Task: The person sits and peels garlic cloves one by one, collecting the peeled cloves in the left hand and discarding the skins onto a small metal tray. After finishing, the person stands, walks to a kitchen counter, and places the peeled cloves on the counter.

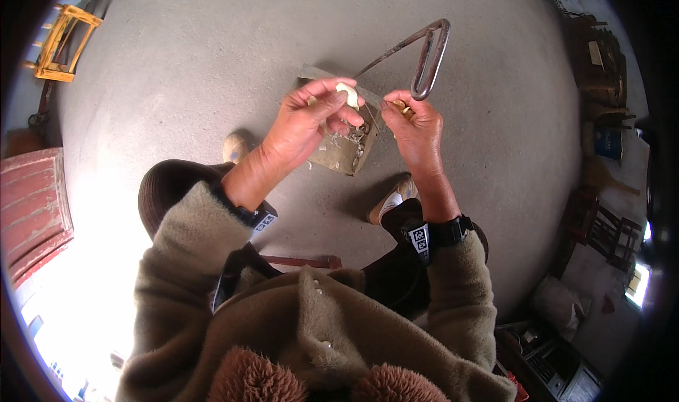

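Note:
My left hand pinches a small, pale, curved piece between thumb and fingers; its kind is hard to tell. Close by on the right, my right hand is closed around small yellowish-brown pieces, partly hidden by the fingers. Beneath both hands a wooden box or block sits on the floor, strewn with thin pale and brown scraps. From behind my left fingers a bent metal rod rises to a long narrow loop that ends just above my right hand.
Grey concrete floor surrounds the box. A yellow wooden stool or chair lies far left, above a worn red door panel. Dark wooden chairs and a blue container line the right side. My shoes flank the box.

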Available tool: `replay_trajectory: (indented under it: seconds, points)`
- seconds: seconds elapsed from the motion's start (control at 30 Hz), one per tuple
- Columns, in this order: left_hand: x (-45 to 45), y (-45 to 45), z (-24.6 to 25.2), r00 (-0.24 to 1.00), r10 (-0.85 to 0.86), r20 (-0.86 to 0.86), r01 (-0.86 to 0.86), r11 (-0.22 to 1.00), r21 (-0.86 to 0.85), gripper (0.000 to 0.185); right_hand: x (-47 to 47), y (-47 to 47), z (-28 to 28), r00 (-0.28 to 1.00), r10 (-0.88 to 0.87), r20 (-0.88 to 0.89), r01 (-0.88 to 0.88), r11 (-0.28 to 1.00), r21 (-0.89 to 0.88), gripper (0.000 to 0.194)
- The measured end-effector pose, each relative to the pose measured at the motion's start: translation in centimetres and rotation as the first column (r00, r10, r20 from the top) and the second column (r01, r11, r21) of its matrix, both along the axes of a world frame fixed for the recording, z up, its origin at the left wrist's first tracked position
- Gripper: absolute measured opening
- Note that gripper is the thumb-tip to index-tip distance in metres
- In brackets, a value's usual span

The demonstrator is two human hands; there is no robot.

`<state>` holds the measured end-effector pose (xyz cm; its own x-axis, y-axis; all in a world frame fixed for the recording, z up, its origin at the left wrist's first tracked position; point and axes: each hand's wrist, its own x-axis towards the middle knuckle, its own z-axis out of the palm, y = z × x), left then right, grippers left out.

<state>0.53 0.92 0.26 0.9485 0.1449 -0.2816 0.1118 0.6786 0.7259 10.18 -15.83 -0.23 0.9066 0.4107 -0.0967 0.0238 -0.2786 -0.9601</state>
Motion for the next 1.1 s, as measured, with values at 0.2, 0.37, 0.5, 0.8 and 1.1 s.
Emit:
replay_trajectory:
  seconds: [0.2, 0.37, 0.5, 0.8, 1.1]
  points:
    - [0.0, 0.0, -0.4, 0.998, -0.014, -0.054, 0.014, 1.000, 0.005, 0.023, -0.1, 0.1, 0.5, 0.971, 0.223, -0.085, -0.214, 0.971, 0.105, 0.010]
    - [0.1, -0.1, -0.8, 0.995, -0.014, -0.098, 0.011, 1.000, -0.028, 0.021, -0.4, 0.2, 1.0, 0.942, 0.294, -0.161, -0.288, 0.956, 0.063, 0.011]
    - [0.1, -0.2, -1.0, 0.993, -0.035, -0.110, 0.035, 0.999, -0.001, 0.020, -0.5, 0.2, 0.9, 0.933, 0.328, -0.151, -0.320, 0.945, 0.071, 0.011]
    - [0.1, -0.1, -1.2, 0.991, -0.083, -0.101, 0.079, 0.996, -0.044, 0.018, -0.5, -0.2, 1.0, 0.911, 0.378, -0.167, -0.379, 0.925, 0.025, 0.008]
    - [-0.1, 0.2, -0.7, 0.980, -0.200, -0.007, 0.197, 0.970, -0.146, 0.021, -0.2, -0.9, 2.7, 0.830, 0.456, -0.321, -0.413, 0.889, 0.197, 0.004]
